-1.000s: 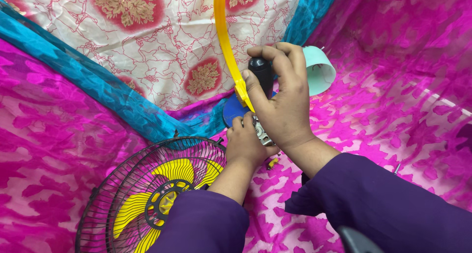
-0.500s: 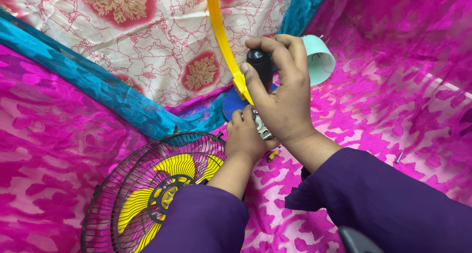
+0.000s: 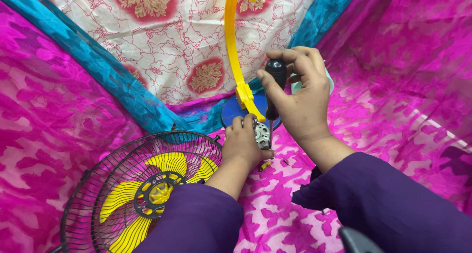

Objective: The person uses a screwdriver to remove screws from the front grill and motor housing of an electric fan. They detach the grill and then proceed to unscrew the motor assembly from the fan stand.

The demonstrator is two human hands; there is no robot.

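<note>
1. The right hand (image 3: 302, 103) wraps its fingers tight around the black handle of a screwdriver (image 3: 274, 88), holding it upright so the thin shaft points straight down into the small metal motor (image 3: 261, 133).
2. The left hand (image 3: 242, 142) curls closed around the motor from the near side, pressing it in place on the pink cloth (image 3: 403, 105), seemingly so it does not twist under the tool.
3. The motor sits against the foot of a curved yellow arm (image 3: 232, 51), which rises from a round blue base (image 3: 231, 111) just behind both hands, toward the far middle of the cloth.
4. A pale green cylindrical part (image 3: 295, 87) peeks out behind the right hand's fingers.
5. A black wire fan guard with yellow blades (image 3: 128, 194) lies flat at the near left edge, just beside the left forearm and set aside from the work.
6. A flowered white cloth (image 3: 162, 42) and a blue band (image 3: 98, 71) cover the far left.
</note>
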